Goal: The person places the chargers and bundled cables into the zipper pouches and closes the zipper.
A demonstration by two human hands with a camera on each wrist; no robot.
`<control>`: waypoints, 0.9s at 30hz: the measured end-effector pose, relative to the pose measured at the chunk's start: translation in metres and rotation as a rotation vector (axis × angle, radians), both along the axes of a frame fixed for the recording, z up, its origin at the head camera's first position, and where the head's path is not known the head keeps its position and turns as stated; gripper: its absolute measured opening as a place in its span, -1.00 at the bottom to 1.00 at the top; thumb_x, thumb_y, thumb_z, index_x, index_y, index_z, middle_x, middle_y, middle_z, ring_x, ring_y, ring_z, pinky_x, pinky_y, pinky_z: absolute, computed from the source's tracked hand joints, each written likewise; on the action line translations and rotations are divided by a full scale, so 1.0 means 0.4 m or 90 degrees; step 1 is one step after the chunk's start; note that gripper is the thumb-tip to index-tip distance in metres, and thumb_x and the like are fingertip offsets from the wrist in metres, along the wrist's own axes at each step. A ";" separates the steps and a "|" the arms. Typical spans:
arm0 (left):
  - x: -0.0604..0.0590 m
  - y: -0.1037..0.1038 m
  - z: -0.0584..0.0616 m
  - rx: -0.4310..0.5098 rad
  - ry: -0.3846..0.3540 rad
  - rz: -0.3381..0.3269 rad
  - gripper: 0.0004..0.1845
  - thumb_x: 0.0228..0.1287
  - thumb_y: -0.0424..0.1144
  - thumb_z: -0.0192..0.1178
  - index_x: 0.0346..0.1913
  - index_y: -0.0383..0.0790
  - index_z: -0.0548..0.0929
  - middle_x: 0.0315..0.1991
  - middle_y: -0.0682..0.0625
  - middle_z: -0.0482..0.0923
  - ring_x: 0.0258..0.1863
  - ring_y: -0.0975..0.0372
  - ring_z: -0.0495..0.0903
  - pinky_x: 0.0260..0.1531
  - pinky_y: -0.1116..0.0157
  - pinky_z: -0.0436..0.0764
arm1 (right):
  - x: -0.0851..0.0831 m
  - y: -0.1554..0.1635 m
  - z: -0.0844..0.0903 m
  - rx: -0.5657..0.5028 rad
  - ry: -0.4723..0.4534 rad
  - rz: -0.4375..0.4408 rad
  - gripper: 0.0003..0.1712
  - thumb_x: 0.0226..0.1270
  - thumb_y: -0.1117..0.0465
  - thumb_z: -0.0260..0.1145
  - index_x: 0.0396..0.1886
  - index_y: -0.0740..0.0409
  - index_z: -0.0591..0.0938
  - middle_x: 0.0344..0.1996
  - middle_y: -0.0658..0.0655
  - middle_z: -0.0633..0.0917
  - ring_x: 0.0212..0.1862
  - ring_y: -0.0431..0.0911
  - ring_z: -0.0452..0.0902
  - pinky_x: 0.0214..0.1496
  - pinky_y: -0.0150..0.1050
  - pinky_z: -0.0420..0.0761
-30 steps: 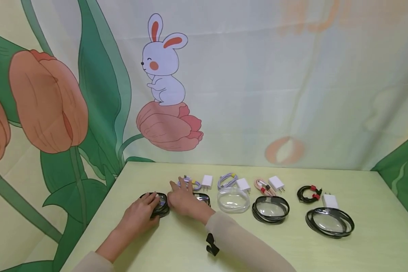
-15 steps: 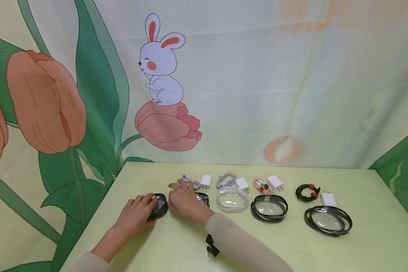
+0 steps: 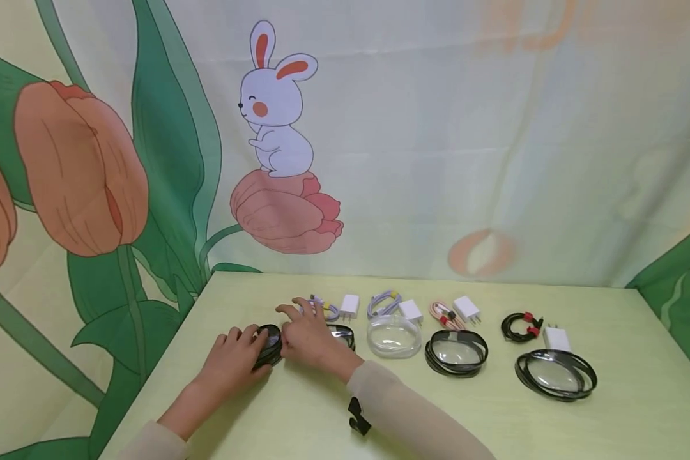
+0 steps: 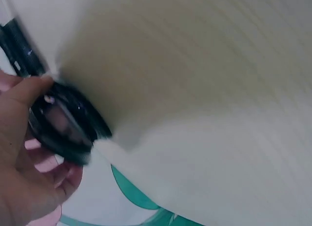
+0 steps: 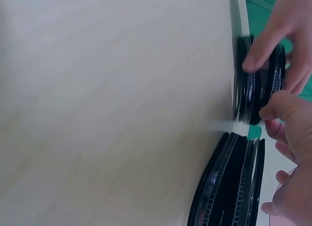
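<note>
At the left of the table, a small round zip pouch with clear faces and black edging is between both hands. My left hand grips it, the thumb across its near side and the fingers round the other, as the left wrist view shows. With thumb and fingertip my right hand pinches the pouch's edge by the zipper; its other fingers are spread. Another black-edged zip pouch stands just beside, partly hidden behind the right hand in the head view.
Rightward along the table lie a clear-edged pouch, a black-edged pouch and a larger one. Behind them are coiled purple, pink and black cables and several white charger plugs. A printed curtain hangs behind.
My right hand has moved slightly left along the pouch's edge. The pouch has tipped and turned a little in my left hand. Things farther right keep their places.
</note>
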State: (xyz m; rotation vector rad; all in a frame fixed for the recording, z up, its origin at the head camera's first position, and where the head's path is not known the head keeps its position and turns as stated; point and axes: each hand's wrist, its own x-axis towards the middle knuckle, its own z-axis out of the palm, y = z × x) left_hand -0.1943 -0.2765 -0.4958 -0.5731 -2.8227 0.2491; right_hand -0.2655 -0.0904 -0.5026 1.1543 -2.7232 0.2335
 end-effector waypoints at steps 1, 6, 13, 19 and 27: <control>0.003 -0.007 0.003 0.003 -0.015 -0.012 -0.30 0.09 0.12 0.50 0.20 -0.24 0.62 0.11 -0.19 0.52 -0.07 -0.10 0.51 -0.20 -0.06 0.53 | -0.004 0.000 -0.002 -0.001 -0.001 -0.005 -0.83 0.27 0.03 0.40 -0.52 -0.17 0.69 0.42 -0.05 0.43 0.48 0.14 0.19 0.40 0.32 0.27; 0.011 -0.045 0.011 0.056 -0.091 -0.161 -0.19 0.09 -0.09 0.56 0.38 -0.32 0.48 0.30 -0.26 0.46 0.26 -0.17 0.45 0.14 -0.11 0.54 | -0.019 0.004 -0.009 -0.011 -0.020 -0.009 -0.79 0.23 0.07 0.42 -0.59 -0.14 0.65 0.40 -0.03 0.44 0.47 0.14 0.19 0.40 0.33 0.27; -0.001 -0.058 -0.002 0.031 -0.092 -0.230 -0.26 0.22 -0.29 0.45 0.41 -0.45 0.39 0.36 -0.36 0.40 0.35 -0.24 0.40 0.25 -0.06 0.50 | -0.023 0.001 -0.013 -0.017 -0.030 0.023 -0.75 0.19 0.07 0.44 -0.64 -0.17 0.62 0.43 -0.04 0.43 0.50 0.13 0.16 0.42 0.31 0.25; -0.008 -0.038 0.005 -0.003 -0.057 -0.215 -0.32 0.25 -0.30 0.41 0.36 -0.52 0.41 0.34 -0.44 0.39 0.33 -0.26 0.40 0.26 -0.07 0.48 | -0.013 0.005 -0.007 -0.023 -0.021 0.011 -0.74 0.28 0.08 0.39 -0.61 -0.19 0.62 0.46 -0.02 0.40 0.50 0.14 0.14 0.41 0.26 0.27; 0.013 -0.044 0.027 0.026 -0.065 -0.239 -0.31 0.14 -0.42 0.47 0.35 -0.38 0.48 0.25 -0.29 0.52 0.20 -0.18 0.52 0.04 -0.03 0.64 | -0.019 0.008 -0.023 -0.046 -0.038 -0.015 -0.79 0.21 0.07 0.44 -0.61 -0.18 0.66 0.44 0.02 0.41 0.49 0.19 0.15 0.41 0.36 0.24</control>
